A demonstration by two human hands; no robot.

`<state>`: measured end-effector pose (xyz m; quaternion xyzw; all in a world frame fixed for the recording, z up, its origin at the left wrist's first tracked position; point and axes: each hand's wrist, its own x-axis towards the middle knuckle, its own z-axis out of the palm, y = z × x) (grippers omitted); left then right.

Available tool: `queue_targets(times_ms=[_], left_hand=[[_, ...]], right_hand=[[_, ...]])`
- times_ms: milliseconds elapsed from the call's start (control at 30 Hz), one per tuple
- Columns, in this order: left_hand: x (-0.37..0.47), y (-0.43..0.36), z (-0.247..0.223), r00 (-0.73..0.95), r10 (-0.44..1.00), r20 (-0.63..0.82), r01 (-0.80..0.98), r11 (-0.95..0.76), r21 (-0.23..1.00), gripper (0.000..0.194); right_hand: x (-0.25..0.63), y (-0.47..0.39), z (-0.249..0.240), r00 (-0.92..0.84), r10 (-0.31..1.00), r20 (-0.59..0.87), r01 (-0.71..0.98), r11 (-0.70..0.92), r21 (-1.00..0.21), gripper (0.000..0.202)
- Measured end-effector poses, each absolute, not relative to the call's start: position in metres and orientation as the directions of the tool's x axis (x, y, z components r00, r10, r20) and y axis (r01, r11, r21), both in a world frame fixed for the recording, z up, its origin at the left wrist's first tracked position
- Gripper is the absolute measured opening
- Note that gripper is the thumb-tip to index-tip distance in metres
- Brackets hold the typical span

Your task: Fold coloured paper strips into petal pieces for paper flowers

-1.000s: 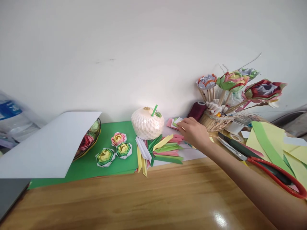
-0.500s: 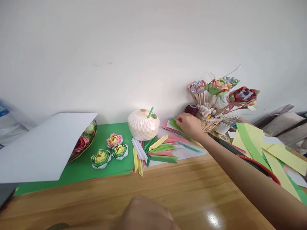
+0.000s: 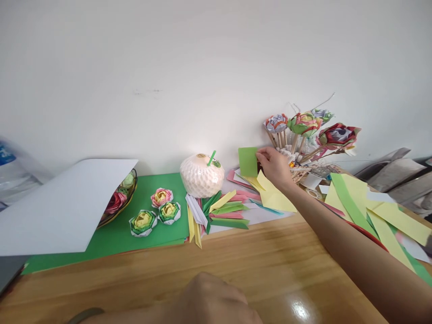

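Note:
My right hand (image 3: pixel 274 165) pinches a light green piece of paper (image 3: pixel 248 161) by its right edge between thumb and fingers, raised upright near the wall. Below it are a pale yellow sheet (image 3: pixel 275 193) and other layered papers. Folded paper strips (image 3: pixel 229 209) in green, pink, yellow and white lie to its left. At the bottom edge is my left hand (image 3: pixel 219 299), seen from the back over the bare wood of the table (image 3: pixel 145 274). Its knuckles are bent, while its fingertips and anything under them are hidden.
A white textured pot (image 3: pixel 202 177) stands by the wall. Three folded paper flowers (image 3: pixel 169 212) sit on a green sheet (image 3: pixel 148 180). A large white sheet (image 3: pixel 67 207) partly covers a basket (image 3: pixel 135 189). Paper flowers on sticks (image 3: pixel 305 123) rise behind my right hand; paper strips (image 3: pixel 381 207) lie rightward.
My right hand has risen slightly from the paper pile, lifting the green piece upright. The pale yellow sheet now shows beneath it. My left hand has shifted a little to the right.

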<state>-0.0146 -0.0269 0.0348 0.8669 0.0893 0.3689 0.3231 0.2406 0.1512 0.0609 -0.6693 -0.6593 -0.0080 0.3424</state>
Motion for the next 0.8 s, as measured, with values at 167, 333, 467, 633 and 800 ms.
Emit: queue_targets(times_ms=[167,333,467,633,800], left_hand=[[-0.011,-0.025,0.039,0.701,0.367,0.611,-0.073,-0.816,0.574,0.058],[-0.011,-0.024,0.041,0.689,0.322,0.650,-0.085,-0.854,0.514,0.054],[-0.011,-0.023,0.042,0.690,0.302,0.658,-0.063,-0.880,0.471,0.057],[-0.006,-0.023,0.034,0.667,0.320,0.673,0.011,-0.907,0.420,0.050],[0.003,-0.021,0.026,0.485,0.265,0.833,0.106,-0.964,0.245,0.041]], right_hand=[[0.243,0.148,0.070,0.134,0.765,0.630,0.885,0.193,-0.423,0.025],[0.247,0.137,0.070,-0.017,0.752,0.659,0.927,0.260,-0.272,0.017],[0.257,0.130,0.053,-0.127,0.832,0.540,0.938,0.277,-0.206,0.019],[0.268,0.123,0.047,-0.065,0.792,0.608,0.949,0.237,-0.207,0.024],[0.258,0.094,0.060,-0.104,0.657,0.747,0.947,0.295,-0.128,0.027]])
